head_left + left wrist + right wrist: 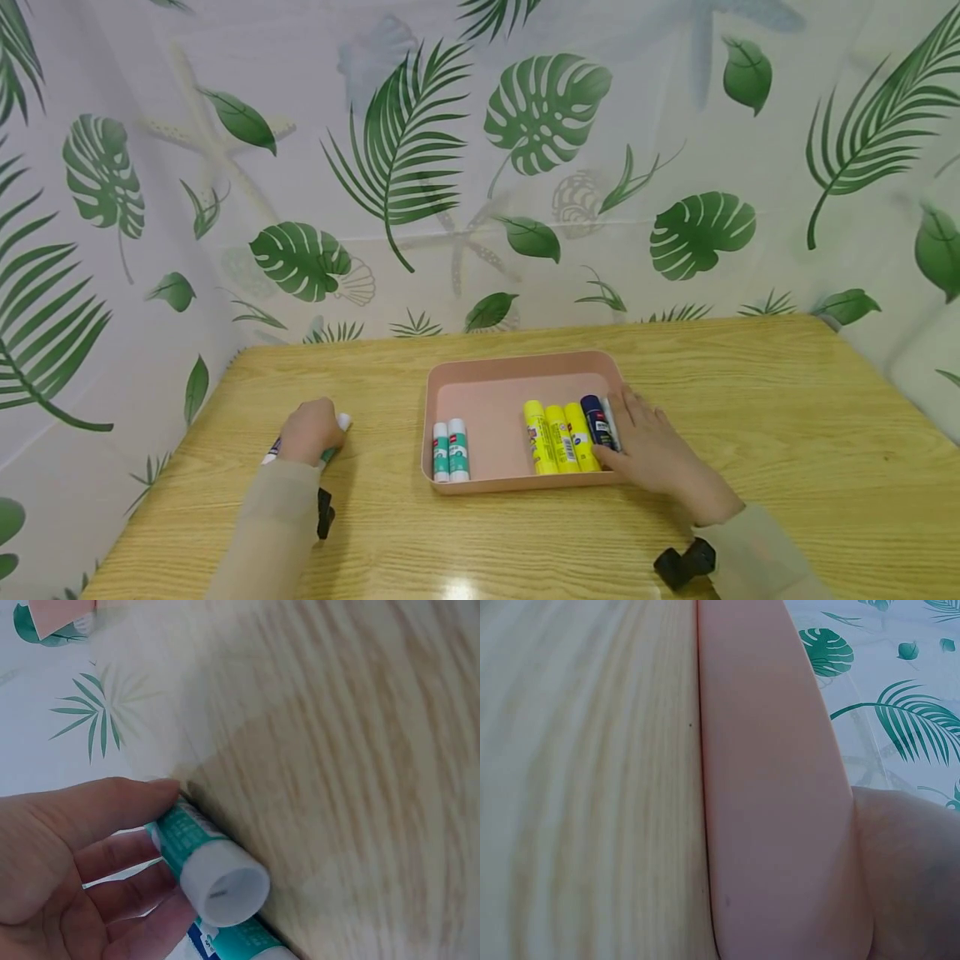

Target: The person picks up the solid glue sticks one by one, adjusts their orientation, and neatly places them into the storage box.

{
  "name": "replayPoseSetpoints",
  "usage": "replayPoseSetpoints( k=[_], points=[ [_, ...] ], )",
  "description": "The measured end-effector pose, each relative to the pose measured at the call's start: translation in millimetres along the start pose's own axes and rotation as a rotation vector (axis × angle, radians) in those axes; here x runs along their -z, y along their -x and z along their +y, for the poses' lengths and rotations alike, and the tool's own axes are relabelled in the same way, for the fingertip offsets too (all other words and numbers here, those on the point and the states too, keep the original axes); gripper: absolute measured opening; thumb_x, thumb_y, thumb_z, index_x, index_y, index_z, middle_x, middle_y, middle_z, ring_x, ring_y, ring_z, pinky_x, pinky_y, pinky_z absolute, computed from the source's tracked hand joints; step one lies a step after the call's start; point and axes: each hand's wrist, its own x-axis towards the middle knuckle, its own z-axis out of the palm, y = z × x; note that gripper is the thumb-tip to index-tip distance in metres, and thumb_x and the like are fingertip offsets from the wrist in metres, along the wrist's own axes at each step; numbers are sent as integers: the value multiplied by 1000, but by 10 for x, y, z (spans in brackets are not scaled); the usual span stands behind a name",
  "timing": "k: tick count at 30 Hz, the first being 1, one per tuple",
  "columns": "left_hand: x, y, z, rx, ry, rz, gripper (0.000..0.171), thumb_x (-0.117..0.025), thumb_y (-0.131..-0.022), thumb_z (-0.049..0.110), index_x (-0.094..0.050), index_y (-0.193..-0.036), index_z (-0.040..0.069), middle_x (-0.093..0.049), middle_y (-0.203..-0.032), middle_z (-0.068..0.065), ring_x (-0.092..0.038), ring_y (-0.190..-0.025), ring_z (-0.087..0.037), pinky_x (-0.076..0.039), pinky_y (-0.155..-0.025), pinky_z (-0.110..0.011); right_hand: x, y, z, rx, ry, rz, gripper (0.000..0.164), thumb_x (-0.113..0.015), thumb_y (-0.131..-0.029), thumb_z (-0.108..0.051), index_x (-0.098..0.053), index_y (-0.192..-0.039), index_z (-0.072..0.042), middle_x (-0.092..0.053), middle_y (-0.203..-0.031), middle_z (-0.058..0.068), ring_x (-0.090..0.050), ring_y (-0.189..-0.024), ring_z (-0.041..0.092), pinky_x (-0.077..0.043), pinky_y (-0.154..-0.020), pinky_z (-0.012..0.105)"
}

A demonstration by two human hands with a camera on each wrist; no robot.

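At the left of the table, my left hand (pixel 310 431) pinches a green-and-white glue stick (pixel 196 844) between thumb and fingers. A second green-and-white glue stick (pixel 244 941) lies right against it in the left wrist view. My right hand (pixel 654 443) rests over the right rim of a shallow pink tray (pixel 491 408), fingers extended and thumb toward the inside. Beside that thumb lie a navy glue stick (pixel 597 421) and a whitish one (pixel 611 418), partly hidden by the hand. Yellow glue sticks (pixel 558 439) line up to their left. Two small green-and-white glue sticks (pixel 448 450) occupy the tray's left end.
The wooden table (pixel 397 533) runs back to a leaf-print cloth (pixel 420 283) that hangs behind it and along the sides. Between the two groups of glue sticks, the tray's floor shows bare. Its pink outer wall (pixel 780 787) stands on the wood in the right wrist view.
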Motion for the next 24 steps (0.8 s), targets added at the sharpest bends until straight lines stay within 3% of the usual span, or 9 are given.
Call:
replayPoseSetpoints(
  k=[16, 24],
  points=[
    [-31, -1, -12, -36, -1, 17, 16, -62, -76, 7, -58, -86, -5, -57, -74, -14, -48, -61, -24, -41, -55, -36, 1, -1, -18, -8, -4, 2, 80, -53, -86, -37, -14, -136, 12, -11, -138, 34, -15, -124, 47, -12, -96, 59],
    [3, 22, 63, -53, 0, 44, 10, -57, -81, 6, -54, -85, -2, -54, -71, -11, -48, -61, -23, -40, -54, -35, -11, -5, -5, -2, 5, 7, 79, -52, -86, -37, -14, -136, 12, -11, -138, 33, -15, -124, 47, -12, -96, 59]
  ],
)
